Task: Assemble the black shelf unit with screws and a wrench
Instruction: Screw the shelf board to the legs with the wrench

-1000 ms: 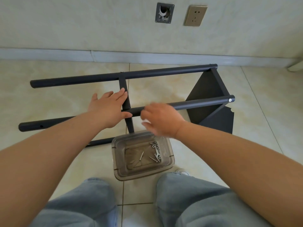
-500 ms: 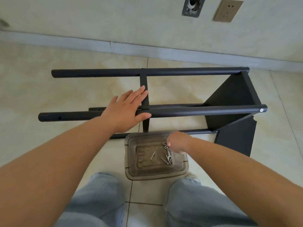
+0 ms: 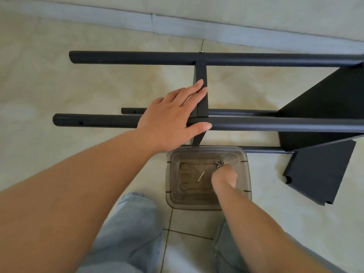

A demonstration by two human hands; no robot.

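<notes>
- The person's knees in pale blue jeans [image 3: 128, 229] sit nearest the camera, over the glossy beige floor tiles [image 3: 59, 91].
- Just beyond them a smoky, see-through plastic tub [image 3: 169, 186] stands on the floor, with loose silver screws [image 3: 219, 164] bunched at its far right and one long silver screw [image 3: 201, 176] lying apart near the middle.
- The right hand [image 3: 224, 177] is down inside the tub, fingers curled and their tips among the bunched screws; whether its grip has closed on a screw cannot be told, since the fingertips are hidden.
- The left hand [image 3: 173, 117] lies flat on the black metal shelf frame [image 3: 275, 126], palm over the near tube, fingers straight along the flat crossbar [image 3: 201, 75], thumb against the tube's near side; its grip is relaxed, pressing rather than clasping.
- The frame lies on its side on the floor beyond the tub, its round tubes running left to right.
- A black shelf panel [image 3: 325, 107] is fixed between the tubes at the right.
- A second black panel [image 3: 319, 174] sits right of the tub.
- A grey skirting board [image 3: 118, 18] runs along the wall at the far edge.
</notes>
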